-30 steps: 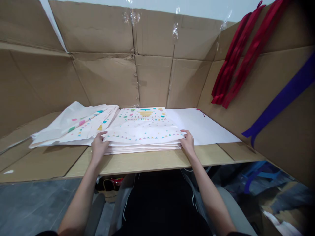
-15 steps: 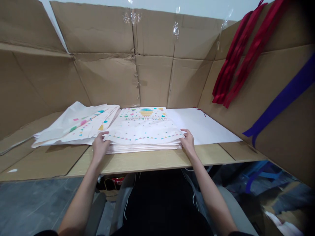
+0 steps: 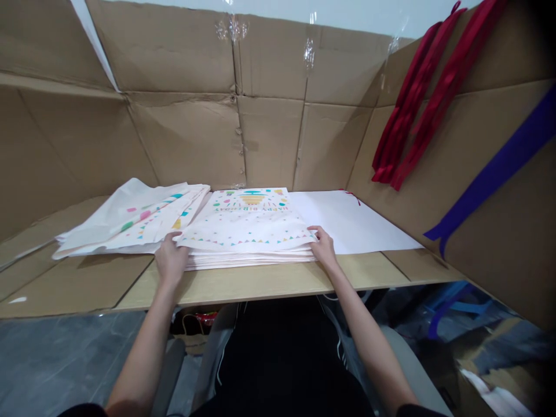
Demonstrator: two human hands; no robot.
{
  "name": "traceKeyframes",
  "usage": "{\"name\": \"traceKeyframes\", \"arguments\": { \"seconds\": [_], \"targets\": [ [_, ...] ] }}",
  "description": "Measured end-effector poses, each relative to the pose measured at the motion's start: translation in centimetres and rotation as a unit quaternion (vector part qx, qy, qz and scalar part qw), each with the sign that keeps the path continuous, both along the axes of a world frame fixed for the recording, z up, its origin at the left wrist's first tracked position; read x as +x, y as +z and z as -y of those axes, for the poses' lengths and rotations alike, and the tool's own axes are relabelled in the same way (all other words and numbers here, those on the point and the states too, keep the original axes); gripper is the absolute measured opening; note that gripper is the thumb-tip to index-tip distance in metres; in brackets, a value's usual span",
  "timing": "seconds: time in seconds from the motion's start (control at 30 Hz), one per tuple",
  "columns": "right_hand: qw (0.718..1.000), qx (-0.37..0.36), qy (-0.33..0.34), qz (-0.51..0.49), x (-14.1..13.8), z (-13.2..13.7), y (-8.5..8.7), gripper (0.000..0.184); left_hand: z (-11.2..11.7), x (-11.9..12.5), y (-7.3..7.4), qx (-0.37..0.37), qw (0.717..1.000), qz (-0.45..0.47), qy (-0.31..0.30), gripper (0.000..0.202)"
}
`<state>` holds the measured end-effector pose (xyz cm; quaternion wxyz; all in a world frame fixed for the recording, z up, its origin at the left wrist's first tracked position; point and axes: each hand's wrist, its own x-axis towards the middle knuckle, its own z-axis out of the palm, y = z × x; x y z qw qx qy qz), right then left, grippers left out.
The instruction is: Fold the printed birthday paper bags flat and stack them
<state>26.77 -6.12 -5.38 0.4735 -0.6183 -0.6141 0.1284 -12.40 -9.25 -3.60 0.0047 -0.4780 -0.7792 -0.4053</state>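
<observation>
A white printed cloth [image 3: 247, 225] lies on top of a stack of folded white cloths [image 3: 249, 259] at the table's near edge. It shows "HAPPY BIRTHDAY", a cake and small coloured bunting. My left hand [image 3: 171, 259] pinches its near left corner between thumb and fingers. At the near right corner, my right hand [image 3: 322, 245] has the same kind of pinch. Both corners are held at about the level of the stack's top. Left of the stack, more loosely piled printed cloths [image 3: 125, 220] lie crumpled, close to my left hand.
A white sheet [image 3: 351, 223] covers the table right of the stack. Cardboard walls [image 3: 182, 139] enclose the back and sides. Red ribbons [image 3: 408, 104] and a purple strip [image 3: 490, 179] hang at the right. The wooden table edge [image 3: 256, 285] runs in front of my lap.
Both hands and the near edge of the top cloth have shifted slightly to the left. The view has also moved a little. Both pinches stay closed on the cloth.
</observation>
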Motion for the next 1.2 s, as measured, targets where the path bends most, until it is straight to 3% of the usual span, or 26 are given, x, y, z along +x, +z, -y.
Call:
{"name": "traceKeyframes", "arguments": {
  "seconds": [0.17,0.37,0.43,0.5,0.6,0.67,0.77,0.87,1.07,1.2],
  "targets": [
    [0.998,-0.034,0.048,0.025,-0.3,0.1,0.1,0.048,0.5,-0.3,-0.3,0.059,0.998,-0.031,0.018,0.046],
    [0.993,-0.037,0.098,0.062,-0.3,0.6,0.1,0.049,0.9,-0.1,-0.3,0.244,0.969,-0.016,-0.037,0.046],
    [0.991,-0.047,0.107,0.065,-0.4,0.9,0.3,0.053,0.6,-0.2,-0.4,0.259,0.964,-0.025,-0.050,0.042],
    [0.989,-0.064,0.122,0.057,-0.5,1.1,0.5,0.061,0.1,-0.4,-0.8,0.201,0.976,-0.037,-0.077,0.038],
    [0.986,-0.084,0.144,0.004,-0.4,1.2,0.5,0.065,-0.8,-0.9,-1.5,0.053,0.990,-0.062,-0.119,0.041],
    [0.987,-0.082,0.131,-0.035,-0.2,0.9,0.3,0.066,-1.2,-1.1,-1.9,-0.012,0.990,-0.075,-0.120,0.044],
    [0.991,-0.069,0.112,-0.038,-0.1,0.5,-0.2,0.070,-1.3,-1.2,-2.2,-0.041,0.991,-0.086,-0.097,0.048],
    [0.987,-0.064,0.147,0.031,0.0,0.2,-0.7,0.068,-1.2,-1.1,-2.2,-0.051,0.988,-0.106,-0.097,0.048],
    [0.984,-0.066,0.143,0.084,0.2,-0.2,-1.5,0.066,-0.6,-0.5,-1.3,-0.138,0.973,-0.158,-0.093,0.050],
    [0.983,-0.067,0.146,0.087,0.3,-0.4,-1.9,0.067,-0.3,-0.9,-0.8,-0.176,0.960,-0.172,-0.136,0.057]
  ]
}}
